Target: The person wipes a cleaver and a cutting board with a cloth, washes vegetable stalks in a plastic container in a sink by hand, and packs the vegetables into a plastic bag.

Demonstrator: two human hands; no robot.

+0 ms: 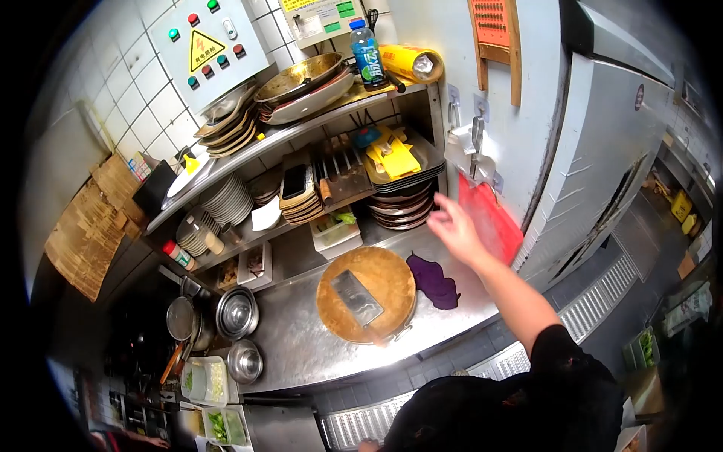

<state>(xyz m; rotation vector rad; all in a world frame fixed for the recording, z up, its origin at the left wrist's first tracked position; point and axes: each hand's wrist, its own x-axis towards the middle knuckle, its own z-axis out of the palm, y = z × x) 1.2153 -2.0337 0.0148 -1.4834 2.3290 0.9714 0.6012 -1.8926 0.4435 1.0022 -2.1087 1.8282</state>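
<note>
My right hand (450, 226) is stretched out over the back right of the steel counter, fingers apart and nothing in them. It is nearest to a stack of dark round plates (401, 210) on the shelf and a red flat sheet-like thing (488, 220) hanging on the wall. Below it lies a crumpled purple cloth (434, 282). Left of the cloth, a cleaver (357, 297) rests flat on a round wooden chopping board (392, 277). Only a sliver of my left hand (369, 446) shows at the bottom edge; its fingers are hidden.
A two-level shelf (301, 113) holds plates, trays, a pan and a blue bottle (367, 56). Metal bowls (237, 313) and tubs of cut vegetables (205, 379) stand at the left. A tall steel fridge (595, 143) is at the right. Another person's arm (143, 438) shows bottom left.
</note>
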